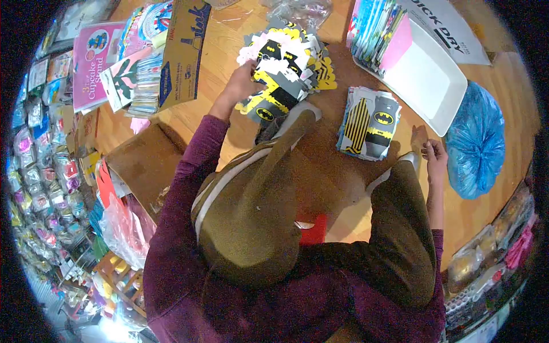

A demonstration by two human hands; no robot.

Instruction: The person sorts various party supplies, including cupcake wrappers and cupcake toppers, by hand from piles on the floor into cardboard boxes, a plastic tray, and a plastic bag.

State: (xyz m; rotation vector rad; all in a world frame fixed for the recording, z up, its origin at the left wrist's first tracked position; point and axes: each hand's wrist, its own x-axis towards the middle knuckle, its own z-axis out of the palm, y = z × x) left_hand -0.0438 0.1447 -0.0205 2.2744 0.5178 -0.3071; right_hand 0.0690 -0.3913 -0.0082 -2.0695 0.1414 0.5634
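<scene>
My left hand [241, 86] is at the left edge of a loose pile of Batman paper cutouts [289, 68], black, grey, yellow and white with scalloped edges. Its thumb and fingers are apart and touch the pile. Among the cutouts, a grey and black piece with a yellow belt [271, 103] lies nearest my palm. To the right, a neat stack of Batman cutouts [369, 124] rests on the floor between my feet. My right hand [436, 155] is beside that stack, near a blue plastic bag [477, 140]. Its fingers are curled in, with nothing visible in them.
A white tray [437, 86] stands beside a row of upright packets [374, 34]. At left are a cardboard box [184, 54], a pink cupcake stand package [94, 66] and a brown carton [146, 163]. Clear plastic [300, 11] lies behind the pile. Many small packets line the far left.
</scene>
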